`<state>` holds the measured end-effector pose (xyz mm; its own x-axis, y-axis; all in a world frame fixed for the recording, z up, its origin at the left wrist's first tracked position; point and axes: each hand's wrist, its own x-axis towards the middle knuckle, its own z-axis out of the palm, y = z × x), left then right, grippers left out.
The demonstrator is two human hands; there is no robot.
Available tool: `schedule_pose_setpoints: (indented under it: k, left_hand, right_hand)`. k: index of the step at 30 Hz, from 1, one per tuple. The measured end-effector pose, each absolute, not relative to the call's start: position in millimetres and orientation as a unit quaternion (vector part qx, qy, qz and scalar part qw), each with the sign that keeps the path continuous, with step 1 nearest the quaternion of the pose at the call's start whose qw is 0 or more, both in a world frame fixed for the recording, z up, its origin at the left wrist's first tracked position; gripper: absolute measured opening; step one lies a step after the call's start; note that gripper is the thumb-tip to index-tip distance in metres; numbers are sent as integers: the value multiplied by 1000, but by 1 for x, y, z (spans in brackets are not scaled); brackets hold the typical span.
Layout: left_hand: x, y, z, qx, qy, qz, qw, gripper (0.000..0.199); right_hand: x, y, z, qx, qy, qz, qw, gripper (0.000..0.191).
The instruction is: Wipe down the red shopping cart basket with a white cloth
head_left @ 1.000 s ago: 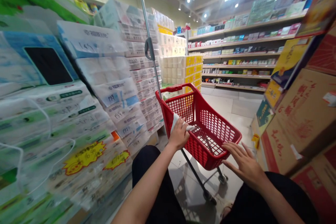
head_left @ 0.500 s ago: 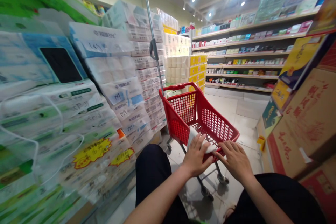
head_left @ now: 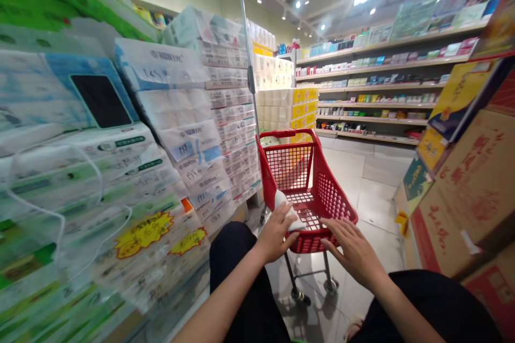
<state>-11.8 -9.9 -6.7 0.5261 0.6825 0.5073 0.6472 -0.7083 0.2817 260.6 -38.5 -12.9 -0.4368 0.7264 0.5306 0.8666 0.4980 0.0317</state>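
A small red shopping cart [head_left: 336, 198] with a perforated basket stands between my knees. At its near left corner, my left hand [head_left: 276, 231] has its fingers bent over a white cloth or wipe [head_left: 285, 208], which lies against the rim. Part of the cloth is hidden under those fingers. My right hand [head_left: 352, 246] is at the near right rim, its fingers stretched out and holding nothing. Whether its fingertips touch the rim or hover just over it, I cannot tell. A thin metal pole [head_left: 250, 48] rises from the cart's far left corner.
Stacked tissue packs [head_left: 177, 112] line the left side, with a dark-screened phone [head_left: 101, 101] and a white cable [head_left: 60, 220] on them. Cardboard boxes [head_left: 475, 182] are piled at the right. Stocked shelves [head_left: 374, 88] stand at the back, beyond tiled floor [head_left: 374, 185].
The cart has turned, its near end swinging left and its far end right. My left hand and the cloth have shifted left with it. My right hand has moved slightly left, fingers straighter.
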Motion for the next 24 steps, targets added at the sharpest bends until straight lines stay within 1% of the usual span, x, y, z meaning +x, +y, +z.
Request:
schedule_pose_setpoints:
  k: [2,4,8,10,13,16,20,22,24]
  left_hand:
    - [-11,-19,-10,862,404,305,23,35]
    - [-6,-30,-15,850,428,307,14,41]
    - [12,-49,-26,834,461,303,-10,73]
    - [26,-54,-30,828,473,302,-20,87]
    - [51,-59,-32,826,479,297,-19,98]
    - [79,-62,-31,830,476,291,9,103]
    - [96,-68,-20,843,433,307,86,108]
    - [91,-69,-10,843,391,340,143,99]
    - [79,-67,1,818,372,400,182,82]
  right_hand:
    - [275,-34,-17,-494,-819,-168,237,58]
    - [285,-31,-22,-505,-810,-178,241,61]
    - [284,-31,-32,-508,-807,-154,260,64]
    - [276,-34,-34,-516,-797,-138,281,61]
    - [264,-38,-34,-515,-793,-96,309,51]
    - [257,-43,-33,-502,-798,-30,333,43]
    - [257,-47,-27,-510,-770,58,378,47]
    - [258,-47,-18,-519,-756,67,393,50]
    - [254,-44,-7,-513,-766,29,387,51]
